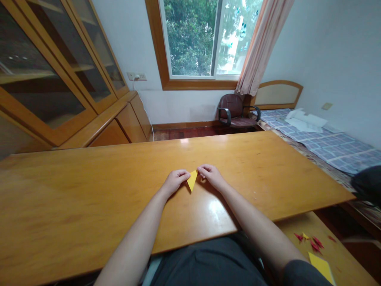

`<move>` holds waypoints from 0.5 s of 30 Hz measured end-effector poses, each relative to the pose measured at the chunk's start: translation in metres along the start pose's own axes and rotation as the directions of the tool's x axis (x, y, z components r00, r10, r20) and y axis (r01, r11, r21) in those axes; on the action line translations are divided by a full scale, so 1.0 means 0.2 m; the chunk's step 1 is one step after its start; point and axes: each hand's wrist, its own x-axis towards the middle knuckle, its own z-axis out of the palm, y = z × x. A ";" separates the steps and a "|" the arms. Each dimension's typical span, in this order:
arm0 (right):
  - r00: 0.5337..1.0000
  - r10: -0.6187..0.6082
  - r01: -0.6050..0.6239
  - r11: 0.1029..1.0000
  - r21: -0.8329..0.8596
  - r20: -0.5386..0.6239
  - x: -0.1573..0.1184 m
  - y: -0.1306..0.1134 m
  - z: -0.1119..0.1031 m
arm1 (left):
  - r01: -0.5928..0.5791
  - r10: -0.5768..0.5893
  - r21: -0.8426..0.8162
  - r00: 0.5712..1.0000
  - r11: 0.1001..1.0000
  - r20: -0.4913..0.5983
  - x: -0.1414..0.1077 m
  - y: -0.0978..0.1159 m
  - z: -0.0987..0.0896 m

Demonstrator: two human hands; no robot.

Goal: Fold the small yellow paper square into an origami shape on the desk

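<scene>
A small yellow piece of paper (192, 182), folded to a triangle, is between my hands just above or on the wooden table (104, 190). One point of it faces down toward me. My left hand (176, 180) pinches its left corner between thumb and fingers. At the upper right corner, my right hand (210, 174) grips the paper with thumb and forefinger, its other fingers curled. Whether the paper touches the tabletop I cannot tell.
On a lower surface at the right lie several red and yellow folded paper pieces (316, 243) and yellow paper sheets (321, 268). Beyond the table stand a maroon armchair (235, 111) and a bed (333, 145). A glass-door cabinet (86, 131) lines the left side.
</scene>
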 end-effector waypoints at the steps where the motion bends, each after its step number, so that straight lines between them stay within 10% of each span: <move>1: 1.000 0.011 -0.011 1.000 -0.004 0.024 0.00 0.01 0.00 | -0.004 0.004 0.008 1.000 1.000 0.001 0.00 0.00 0.00; 15: 0.999 -0.002 0.004 1.000 0.026 -0.051 0.00 -0.01 -0.01 | -0.027 0.027 0.054 1.000 0.998 0.011 0.00 -0.01 0.00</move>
